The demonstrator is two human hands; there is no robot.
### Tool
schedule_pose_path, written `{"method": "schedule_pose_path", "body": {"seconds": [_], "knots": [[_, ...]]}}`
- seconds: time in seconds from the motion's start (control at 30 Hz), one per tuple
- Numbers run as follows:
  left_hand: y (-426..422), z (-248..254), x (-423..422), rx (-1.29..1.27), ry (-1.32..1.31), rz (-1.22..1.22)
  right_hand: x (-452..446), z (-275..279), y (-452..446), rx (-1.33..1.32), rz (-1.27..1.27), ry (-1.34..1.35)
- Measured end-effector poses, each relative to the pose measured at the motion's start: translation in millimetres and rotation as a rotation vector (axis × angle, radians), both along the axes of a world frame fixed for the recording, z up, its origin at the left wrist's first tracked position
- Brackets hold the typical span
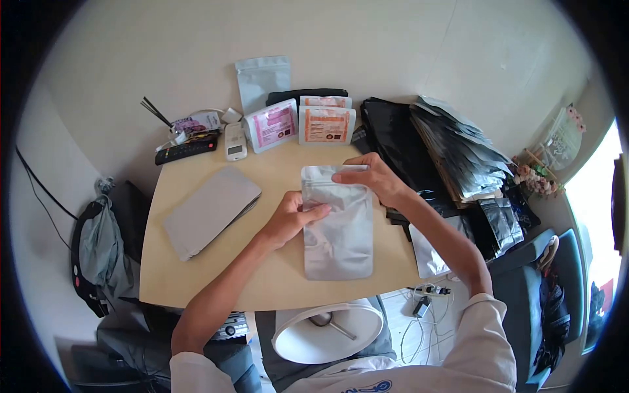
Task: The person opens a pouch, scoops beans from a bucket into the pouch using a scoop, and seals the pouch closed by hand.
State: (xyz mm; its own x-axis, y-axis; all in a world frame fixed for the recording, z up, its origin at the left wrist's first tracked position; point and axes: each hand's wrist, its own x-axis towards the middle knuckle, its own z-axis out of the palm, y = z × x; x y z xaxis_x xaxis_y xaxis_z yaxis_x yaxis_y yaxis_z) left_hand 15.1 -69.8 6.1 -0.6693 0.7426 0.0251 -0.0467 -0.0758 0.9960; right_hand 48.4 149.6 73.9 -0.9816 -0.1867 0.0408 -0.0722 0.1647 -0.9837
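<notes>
1. The middle of the frame is filled by a pale wooden tabletop (180, 285).
2. At centre left, a flat grey stack (213, 211) is laid slantwise on it.
3. Along its rear edge, upper left, a black remote (187, 149) and a white remote (235, 141) are placed.
4. At upper centre, a pink-labelled pouch (272, 126) and an orange-labelled pouch (327, 126) are stood.
5. Toward the right, black pouches (393, 144) are piled.

No words or numbers can be read for certain. The pink label (273, 123) on one standing bag (271, 126) and the orange label (327, 123) on the bag beside it (327, 126) carry lines of print too small to make out, each with a small dark square near its lower right. Blue lettering (371, 387) on the white shirt (432, 380) is cut off by the bottom edge.
</notes>
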Motion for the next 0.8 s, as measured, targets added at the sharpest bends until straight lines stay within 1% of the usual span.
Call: {"method": "schedule_pose_path", "body": {"seconds": [0.07,0.1,0.13,0.23,0.3,0.33,0.37,0.47,0.5,0.53,0.57,0.6,0.67,0.73,0.77,0.8], "knots": [[4,-4,0,0.025,-0.005,0.025,-5,2,2,0.065,-0.042,0.03],[5,4,6,0.137,-0.069,0.008,-8,3,5,0.104,-0.063,0.041],[4,4,6,0.134,-0.064,-0.016,-11,2,8,0.142,-0.086,0.054],[4,1,2,0.112,-0.056,-0.063,-19,-1,17,0.14,-0.157,0.143],[4,-1,1,0.09,-0.055,-0.054,-19,-1,15,0.205,-0.284,0.37],[5,0,1,0.106,-0.055,-0.018,-17,2,12,0.237,-0.347,0.483],[5,0,1,0.121,-0.056,0.019,-12,5,11,0.246,-0.406,0.489],[7,-1,2,0.155,-0.121,0.155,14,12,-1,0.46,-0.518,0.594],[6,4,3,0.152,-0.165,0.201,26,12,-3,0.609,-0.443,0.556],[8,6,4,0.151,-0.208,0.246,35,7,-7,0.83,-0.347,0.621],[9,-11,-10,0.167,-0.216,0.183,44,0,-13,0.834,-0.283,0.565],[8,-9,-8,0.223,-0.252,0.162,52,-7,-21,0.836,-0.223,0.507],[8,-2,1,0.331,-0.321,0.11,65,-4,-37,0.96,-0.208,0.283],[7,5,5,0.352,-0.277,-0.027,66,-1,-44,0.986,-0.284,0.305],[5,13,12,0.386,-0.278,-0.076,60,-7,-39,0.856,-0.273,0.331],[4,18,16,0.42,-0.278,-0.122,59,-8,-32,0.833,-0.283,0.364]]}}
